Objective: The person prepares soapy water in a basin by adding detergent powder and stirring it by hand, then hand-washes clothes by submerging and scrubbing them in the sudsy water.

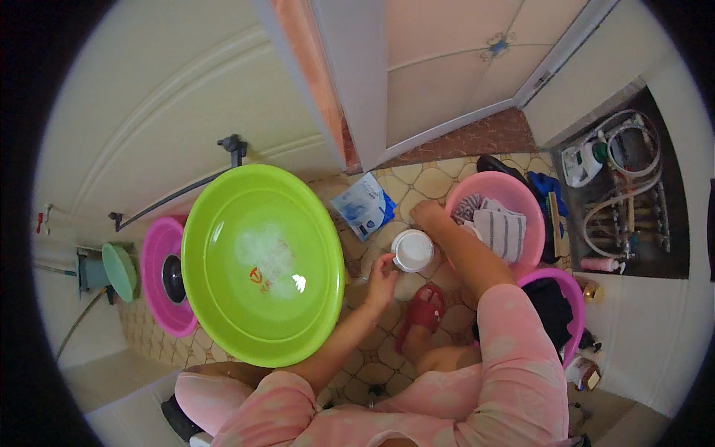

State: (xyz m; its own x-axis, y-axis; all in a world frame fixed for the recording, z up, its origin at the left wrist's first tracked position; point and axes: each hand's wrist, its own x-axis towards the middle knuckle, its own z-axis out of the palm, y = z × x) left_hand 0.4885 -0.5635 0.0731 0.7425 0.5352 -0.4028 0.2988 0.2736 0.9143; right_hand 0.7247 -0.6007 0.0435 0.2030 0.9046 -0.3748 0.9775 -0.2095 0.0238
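Observation:
A round white cup (413, 251) stands in front of me, with what looks like white powder inside. My left hand (382, 282) pinches its left edge with the fingertips. Just beyond the cup, my right hand (429, 215) is beside the left rim of a pink basin (532, 223); its fingers are curled and turned away, so any small thing in them is hidden. Striped cloth (500, 229) lies in that basin. To my left is a large lime-green basin (318, 234) with white powder (265, 251) spread over its bottom. A blue and white pouch (364, 207) lies beyond the cup.
A magenta basin (153, 268) is behind the green one. Another magenta tub (575, 313) with dark cloth (544, 307) stands at right. A wall recess (648, 223) holds hoses and a white bottle (581, 163). A grey pipe (167, 198) runs along the left wall, near the door (447, 95).

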